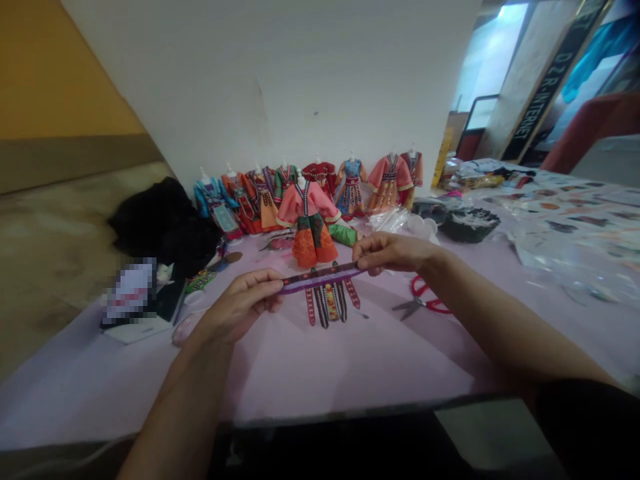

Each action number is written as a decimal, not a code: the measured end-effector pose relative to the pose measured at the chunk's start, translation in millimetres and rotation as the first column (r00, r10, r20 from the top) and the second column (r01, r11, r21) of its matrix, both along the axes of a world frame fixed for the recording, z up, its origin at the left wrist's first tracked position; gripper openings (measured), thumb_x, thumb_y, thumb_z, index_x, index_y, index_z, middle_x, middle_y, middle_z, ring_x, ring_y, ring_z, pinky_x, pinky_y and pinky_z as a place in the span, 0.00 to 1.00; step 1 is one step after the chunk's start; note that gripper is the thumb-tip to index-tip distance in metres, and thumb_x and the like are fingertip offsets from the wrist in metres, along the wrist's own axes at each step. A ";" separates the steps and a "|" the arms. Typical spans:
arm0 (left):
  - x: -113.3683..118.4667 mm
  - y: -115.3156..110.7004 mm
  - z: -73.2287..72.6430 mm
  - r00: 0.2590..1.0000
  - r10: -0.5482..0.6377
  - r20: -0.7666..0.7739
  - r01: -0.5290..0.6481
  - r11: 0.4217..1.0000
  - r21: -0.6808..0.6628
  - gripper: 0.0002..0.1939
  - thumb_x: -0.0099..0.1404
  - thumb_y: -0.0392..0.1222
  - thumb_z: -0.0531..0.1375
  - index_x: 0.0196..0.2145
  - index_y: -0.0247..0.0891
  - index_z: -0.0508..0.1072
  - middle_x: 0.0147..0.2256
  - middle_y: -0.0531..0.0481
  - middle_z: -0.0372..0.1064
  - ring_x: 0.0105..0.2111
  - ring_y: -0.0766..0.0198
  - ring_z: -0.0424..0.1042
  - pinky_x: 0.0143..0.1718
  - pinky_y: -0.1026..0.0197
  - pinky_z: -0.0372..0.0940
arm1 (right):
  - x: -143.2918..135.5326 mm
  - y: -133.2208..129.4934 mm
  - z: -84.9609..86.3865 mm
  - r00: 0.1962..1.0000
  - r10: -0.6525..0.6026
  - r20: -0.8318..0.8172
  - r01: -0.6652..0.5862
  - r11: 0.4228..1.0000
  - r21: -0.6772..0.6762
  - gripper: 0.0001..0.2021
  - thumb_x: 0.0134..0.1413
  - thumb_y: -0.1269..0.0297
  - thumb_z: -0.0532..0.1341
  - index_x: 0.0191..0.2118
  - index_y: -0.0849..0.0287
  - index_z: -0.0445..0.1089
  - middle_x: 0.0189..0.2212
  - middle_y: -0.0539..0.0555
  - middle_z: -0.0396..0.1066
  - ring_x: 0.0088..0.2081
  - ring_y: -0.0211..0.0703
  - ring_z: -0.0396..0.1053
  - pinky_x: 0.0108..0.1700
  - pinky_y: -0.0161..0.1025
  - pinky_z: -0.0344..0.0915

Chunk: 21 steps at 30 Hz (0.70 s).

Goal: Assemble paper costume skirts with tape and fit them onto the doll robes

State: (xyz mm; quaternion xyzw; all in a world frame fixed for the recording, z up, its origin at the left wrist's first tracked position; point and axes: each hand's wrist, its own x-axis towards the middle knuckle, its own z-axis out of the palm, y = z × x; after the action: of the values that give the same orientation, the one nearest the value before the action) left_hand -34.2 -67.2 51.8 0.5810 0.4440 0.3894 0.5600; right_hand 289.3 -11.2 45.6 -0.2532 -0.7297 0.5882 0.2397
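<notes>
Between my two hands a narrow patterned fabric band (323, 275) with a purple edge is stretched taut over the table. My left hand (253, 300) pinches its left end, and my right hand (387, 253) pinches the right end. Several decorated strips (329, 303), red, dark and yellow-patterned, show just below the band; whether they are joined to it I cannot tell. Behind the band stands a doll-sized outfit (307, 213) with a pink top and a green-and-orange skirt. Red-handled scissors (425, 300) lie near my right forearm.
A row of small dressed doll forms (353, 180) stands along the white wall (300, 80). Black cloth (165, 217) and a box (150, 313) are at left. A dark bowl (467, 223), plastic bags (570, 260) and papers cover the right of the pink-covered table (350, 373).
</notes>
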 end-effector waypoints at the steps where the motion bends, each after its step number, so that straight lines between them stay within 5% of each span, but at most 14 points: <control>1: 0.9 2.7 -4.0 1.000 0.016 -0.017 -0.017 1.000 -0.014 0.12 0.49 0.47 0.70 0.24 0.38 0.73 0.20 0.53 0.66 0.20 0.69 0.62 0.22 0.65 0.56 | -1.0 3.5 -5.4 0.999 -0.008 0.035 0.008 1.000 -0.005 0.10 0.54 0.58 0.70 0.34 0.59 0.74 0.25 0.45 0.64 0.25 0.31 0.58 0.27 0.32 0.54; 6: 7.1 25.6 -45.7 0.978 0.124 -0.169 -0.128 0.992 -0.010 0.16 0.49 0.52 0.68 0.24 0.36 0.71 0.19 0.54 0.66 0.18 0.71 0.62 0.20 0.67 0.52 | -15.3 26.3 -53.6 0.937 -0.216 0.276 0.175 0.971 0.166 0.09 0.54 0.59 0.65 0.31 0.61 0.74 0.23 0.46 0.65 0.25 0.33 0.59 0.29 0.34 0.57; 11: 10.1 42.0 -81.9 0.952 0.221 -0.210 -0.216 0.975 0.048 0.16 0.48 0.52 0.67 0.25 0.36 0.72 0.18 0.55 0.66 0.15 0.71 0.60 0.17 0.67 0.49 | -26.8 35.3 -88.0 0.862 -0.398 0.313 0.313 0.904 0.290 0.05 0.51 0.66 0.64 0.30 0.62 0.74 0.25 0.49 0.69 0.28 0.37 0.61 0.32 0.36 0.56; 21: 2.7 52.5 -92.6 0.934 0.299 -0.195 -0.279 0.952 0.126 0.13 0.51 0.50 0.66 0.29 0.37 0.76 0.21 0.54 0.68 0.16 0.70 0.62 0.18 0.65 0.53 | -29.4 42.9 -104.1 0.842 -0.511 0.174 0.439 0.835 0.331 0.05 0.52 0.64 0.64 0.32 0.59 0.71 0.29 0.51 0.71 0.32 0.39 0.64 0.37 0.37 0.59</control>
State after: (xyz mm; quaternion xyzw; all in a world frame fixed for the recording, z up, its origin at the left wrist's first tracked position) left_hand -31.5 -14.7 -40.8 0.5736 0.5625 0.4245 0.4175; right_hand 259.9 31.7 -58.4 -0.4649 -0.7427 0.3634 0.3166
